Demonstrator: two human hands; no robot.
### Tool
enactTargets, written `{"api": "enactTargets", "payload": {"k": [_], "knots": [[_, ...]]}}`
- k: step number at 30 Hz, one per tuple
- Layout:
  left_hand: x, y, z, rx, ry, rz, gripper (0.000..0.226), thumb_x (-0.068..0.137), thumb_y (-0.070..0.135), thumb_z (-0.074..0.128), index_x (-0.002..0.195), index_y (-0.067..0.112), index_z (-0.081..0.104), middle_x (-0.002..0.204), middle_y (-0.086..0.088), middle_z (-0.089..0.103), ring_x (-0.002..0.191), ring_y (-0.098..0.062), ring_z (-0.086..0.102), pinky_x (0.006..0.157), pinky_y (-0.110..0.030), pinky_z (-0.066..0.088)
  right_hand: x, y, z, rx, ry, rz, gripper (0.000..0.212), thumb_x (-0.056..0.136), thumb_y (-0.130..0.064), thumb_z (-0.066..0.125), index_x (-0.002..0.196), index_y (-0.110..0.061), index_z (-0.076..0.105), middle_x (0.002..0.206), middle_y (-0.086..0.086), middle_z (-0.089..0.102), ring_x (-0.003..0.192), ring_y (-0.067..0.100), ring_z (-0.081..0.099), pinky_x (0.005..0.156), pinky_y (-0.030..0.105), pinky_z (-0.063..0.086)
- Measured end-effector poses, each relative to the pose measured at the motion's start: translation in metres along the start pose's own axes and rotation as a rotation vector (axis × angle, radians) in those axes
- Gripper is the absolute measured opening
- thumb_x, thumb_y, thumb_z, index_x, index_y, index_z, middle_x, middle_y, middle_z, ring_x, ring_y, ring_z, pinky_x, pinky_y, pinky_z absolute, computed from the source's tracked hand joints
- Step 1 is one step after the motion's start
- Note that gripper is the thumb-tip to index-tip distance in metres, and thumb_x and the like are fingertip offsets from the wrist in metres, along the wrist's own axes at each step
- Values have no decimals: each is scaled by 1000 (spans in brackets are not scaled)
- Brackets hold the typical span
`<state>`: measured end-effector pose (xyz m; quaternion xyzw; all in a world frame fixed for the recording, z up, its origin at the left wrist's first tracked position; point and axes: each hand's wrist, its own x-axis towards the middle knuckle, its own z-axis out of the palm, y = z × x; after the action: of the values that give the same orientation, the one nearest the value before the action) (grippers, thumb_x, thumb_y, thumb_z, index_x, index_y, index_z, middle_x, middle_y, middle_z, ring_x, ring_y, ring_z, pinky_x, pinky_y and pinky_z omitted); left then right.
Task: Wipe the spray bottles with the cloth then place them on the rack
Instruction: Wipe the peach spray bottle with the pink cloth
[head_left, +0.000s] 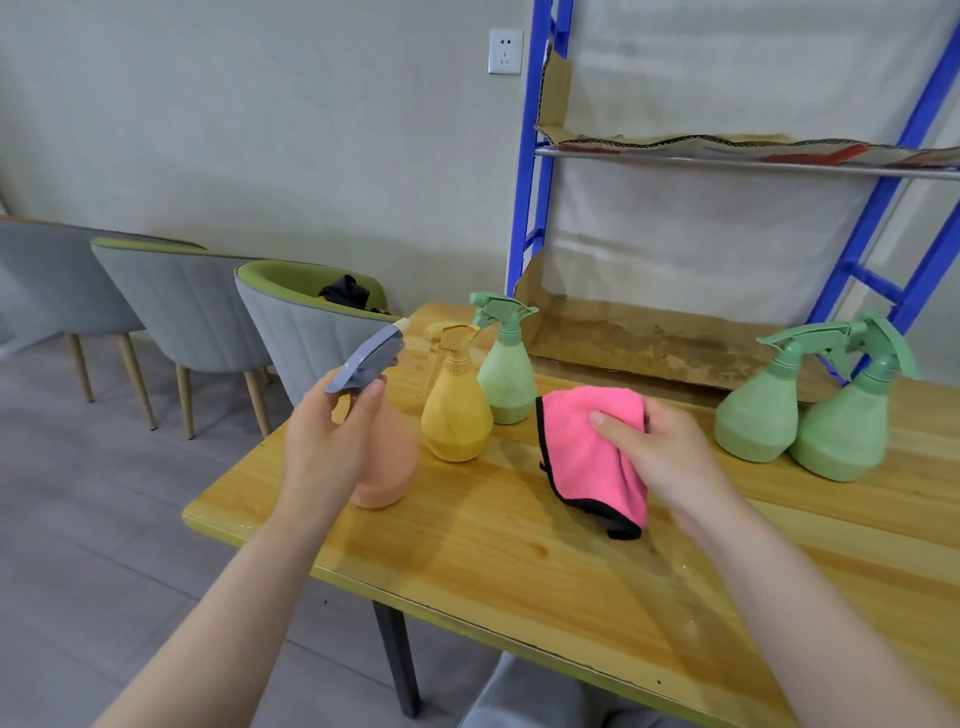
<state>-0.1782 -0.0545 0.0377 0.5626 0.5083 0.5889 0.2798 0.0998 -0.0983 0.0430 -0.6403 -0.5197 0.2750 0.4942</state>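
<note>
Orange bottle (387, 462): showing peach body, grey sprayer
Yellow bottle (456, 415): showing yellow
3 green bottles (506, 374): showing pale green
Cloth (587, 452): showing pink, black edging
Bench (519, 545): showing yellow wood grain
Rack (524, 171): showing blue posts

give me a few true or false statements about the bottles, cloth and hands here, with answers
1. The left hand grips the orange spray bottle near its grey trigger head. True.
2. The pink cloth lies flat on the table with no hand on it. False: the right hand holds it bunched above the wooden table.
3. Three green spray bottles are in view. True: one beside the yellow bottle, two side by side at the right.
4. A spray bottle already stands on the blue rack's upper shelf. False: the shelf shows only torn cardboard.
5. The yellow bottle lies on its side. False: it stands upright.
</note>
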Motion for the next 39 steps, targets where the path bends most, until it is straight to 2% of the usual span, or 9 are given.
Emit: {"api": "enactTargets", "payload": {"k": [3, 7, 15, 19, 22, 26, 30, 36, 39], "knots": [[-10, 9, -8, -59, -10, 10, 12, 94, 29, 64, 96, 41, 67, 100, 7, 71, 102, -15, 62, 89, -42, 51, -3, 0, -4, 114, -8, 23, 20, 91, -25, 69, 110, -28, 67, 104, -11, 71, 95, 7, 65, 74, 29, 53], [-34, 37, -7, -154, -73, 63, 18, 91, 30, 67, 91, 48, 69, 102, -5, 72, 100, -25, 63, 90, -50, 50, -5, 7, -10, 209, 44, 36, 23, 90, -24, 71, 112, -25, 69, 104, -10, 72, 96, 7, 67, 75, 28, 54], [-56, 70, 46, -387, -304, 5, 30, 82, 39, 71, 108, 25, 69, 103, 2, 75, 97, -6, 68, 79, -22, 49, 0, 29, -38, 383, 157, 117, 19, 95, -29, 65, 113, -25, 65, 113, -5, 71, 107, 14, 66, 86, 35, 53], [-45, 73, 92, -427, -406, 38, 19, 83, 34, 65, 101, 33, 70, 103, -10, 72, 93, -12, 66, 82, -30, 50, 6, 33, -59, 339, 256, 97, 17, 95, -28, 65, 111, -23, 67, 108, -6, 71, 103, 12, 66, 80, 31, 52], [-33, 76, 128, -464, -478, 67, 13, 85, 30, 64, 97, 30, 69, 95, -20, 66, 86, -18, 60, 79, -38, 45, 15, 35, -76, 257, 347, 67, 11, 89, -28, 72, 98, -22, 72, 98, -4, 74, 96, 16, 69, 82, 39, 57], [-13, 72, 173, -432, -550, 130, 22, 89, 25, 63, 100, 6, 63, 84, -10, 55, 78, -18, 52, 72, -34, 38, 34, 39, -90, 258, 455, 52, 9, 84, -28, 77, 85, -22, 70, 93, 2, 74, 91, 24, 70, 83, 47, 56], [4, 63, 210, -439, -570, 159, 24, 89, 23, 62, 98, 0, 60, 79, -6, 50, 72, -12, 46, 64, -22, 35, 55, 41, -83, 338, 534, 16, 7, 85, -23, 75, 86, -21, 69, 90, -1, 74, 82, 16, 68, 77, 38, 54], [15, 44, 241, -503, -562, 100, 16, 87, 24, 63, 94, 10, 64, 75, 10, 59, 71, -6, 52, 66, -20, 39, 67, 47, -50, 438, 394, -138, 13, 90, -5, 69, 97, -16, 67, 89, -5, 74, 81, 5, 68, 75, 22, 53], [16, 34, 246, -538, -549, 90, 11, 88, 24, 63, 95, 17, 67, 82, 9, 65, 78, -9, 57, 74, -26, 43, 61, 54, -44, 481, 287, -165, 8, 93, -18, 67, 96, -11, 66, 88, -1, 72, 82, 6, 66, 75, 24, 52]]}}
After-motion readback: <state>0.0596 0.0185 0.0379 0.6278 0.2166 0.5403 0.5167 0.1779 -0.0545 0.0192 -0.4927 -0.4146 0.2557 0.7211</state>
